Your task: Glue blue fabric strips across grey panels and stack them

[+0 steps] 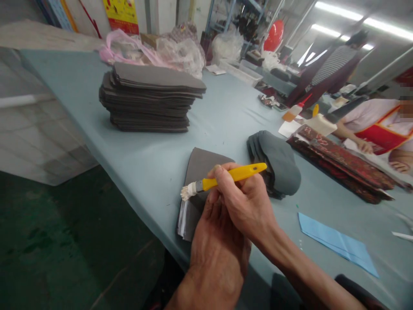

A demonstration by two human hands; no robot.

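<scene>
My right hand (245, 202) is closed around a yellow-handled brush (226, 180), whose white bristles point left over a grey sheet (200, 165) lying on a small stack at the table's near edge. My left hand (214, 245) rests on that stack below the brush, its fingers bent down onto the sheet and partly hidden under the right hand. A folded bundle of grey sheets (279, 161) lies just right of the brush tip.
A tall pile of dark grey sheets (150, 97) stands further back on the light blue table (226, 112). A blue paper (335, 241) lies at right. Another person (383, 125) sits at right by patterned red pieces (342, 161) and a glue bottle (293, 112). Plastic bags (155, 47) sit behind.
</scene>
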